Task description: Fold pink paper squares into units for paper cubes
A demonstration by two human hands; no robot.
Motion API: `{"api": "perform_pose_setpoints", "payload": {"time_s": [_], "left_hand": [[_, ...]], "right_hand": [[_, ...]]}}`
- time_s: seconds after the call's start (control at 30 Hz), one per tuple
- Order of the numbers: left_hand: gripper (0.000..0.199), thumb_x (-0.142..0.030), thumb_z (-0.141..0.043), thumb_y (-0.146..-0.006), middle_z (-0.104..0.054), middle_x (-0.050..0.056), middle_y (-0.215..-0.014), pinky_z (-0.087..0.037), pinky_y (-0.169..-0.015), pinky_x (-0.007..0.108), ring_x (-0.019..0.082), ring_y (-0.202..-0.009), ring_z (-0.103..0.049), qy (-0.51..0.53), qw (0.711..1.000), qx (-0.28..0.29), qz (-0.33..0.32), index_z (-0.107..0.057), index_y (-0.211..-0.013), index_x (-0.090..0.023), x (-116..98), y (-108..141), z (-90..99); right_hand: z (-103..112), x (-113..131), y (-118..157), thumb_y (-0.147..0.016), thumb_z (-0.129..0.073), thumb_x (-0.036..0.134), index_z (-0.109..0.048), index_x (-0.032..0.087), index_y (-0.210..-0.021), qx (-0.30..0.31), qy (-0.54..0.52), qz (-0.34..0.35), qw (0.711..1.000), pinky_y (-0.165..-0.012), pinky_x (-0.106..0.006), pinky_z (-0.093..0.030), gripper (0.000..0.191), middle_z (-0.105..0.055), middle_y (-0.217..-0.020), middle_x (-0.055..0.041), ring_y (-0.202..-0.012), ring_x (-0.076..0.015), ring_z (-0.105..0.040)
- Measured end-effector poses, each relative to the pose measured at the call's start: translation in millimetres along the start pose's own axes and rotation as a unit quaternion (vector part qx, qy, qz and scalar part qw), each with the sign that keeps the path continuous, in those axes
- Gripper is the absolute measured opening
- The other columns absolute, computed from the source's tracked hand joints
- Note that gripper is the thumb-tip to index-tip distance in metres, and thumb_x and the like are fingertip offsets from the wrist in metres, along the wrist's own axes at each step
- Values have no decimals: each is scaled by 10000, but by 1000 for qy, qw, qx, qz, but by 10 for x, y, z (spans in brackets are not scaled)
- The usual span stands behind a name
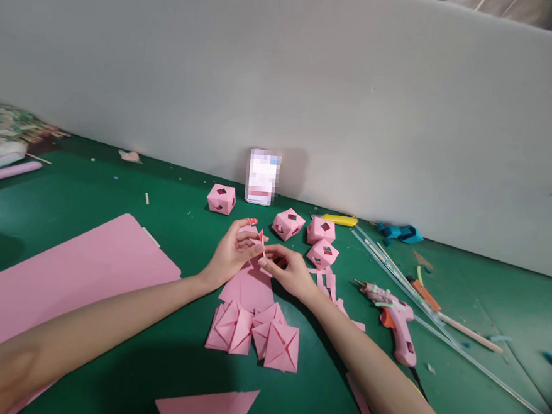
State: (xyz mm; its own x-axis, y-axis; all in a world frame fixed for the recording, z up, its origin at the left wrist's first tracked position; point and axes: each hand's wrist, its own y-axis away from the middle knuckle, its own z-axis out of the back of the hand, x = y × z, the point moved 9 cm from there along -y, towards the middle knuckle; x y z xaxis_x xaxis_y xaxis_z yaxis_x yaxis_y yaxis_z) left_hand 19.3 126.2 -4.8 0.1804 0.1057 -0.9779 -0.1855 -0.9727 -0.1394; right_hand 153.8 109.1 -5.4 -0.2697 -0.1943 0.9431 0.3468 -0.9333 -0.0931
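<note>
Between my two hands is a small folded piece of pink paper (261, 239), pinched at the fingertips. My left hand (232, 249) is closed on its left side, and a red-patterned wrap covers one fingertip. My right hand (290, 270) pinches it from the right. Under my hands lies a pink paper sheet (248, 287). Just nearer to me are several folded pink squares (282, 346) with creases crossing in the middle. Beyond my hands stand several pink paper boxes (288, 224) with diamond-shaped holes.
A pink glue gun (395, 319) lies at right, near clear glue sticks (398, 278) and a yellow cutter (340, 220). A lit phone (261, 177) leans on the grey wall. Large pink sheets (77, 275) cover the left; a pink triangle (207, 409) lies in front.
</note>
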Motion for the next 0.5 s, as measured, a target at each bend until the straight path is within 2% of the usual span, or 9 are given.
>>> {"api": "perform_pose_setpoints", "payload": {"time_s": [0.17,0.5], "left_hand": [[598,-409,-787,-796,-719,79,-1021,-556,-887,363,238,-1004,-725,-10,1000,-7,2,-460,-1255,-210,1,-2,11],[600,-407,-796,-780,-713,47,-959,-564,-734,270,174,-837,-715,6,1000,-9,9,-458,-1232,-205,-27,6,-8]], "right_hand": [[2,-35,-11,-844,-713,511,-715,180,-1075,5,-32,-6,999,-665,-274,-469,404,-752,-899,-59,-792,-192,-684],[22,-1,-20,-891,-633,555,-709,168,-995,10,-69,-3,998,-638,-261,-421,408,-676,-805,-27,-702,-154,-589]]}}
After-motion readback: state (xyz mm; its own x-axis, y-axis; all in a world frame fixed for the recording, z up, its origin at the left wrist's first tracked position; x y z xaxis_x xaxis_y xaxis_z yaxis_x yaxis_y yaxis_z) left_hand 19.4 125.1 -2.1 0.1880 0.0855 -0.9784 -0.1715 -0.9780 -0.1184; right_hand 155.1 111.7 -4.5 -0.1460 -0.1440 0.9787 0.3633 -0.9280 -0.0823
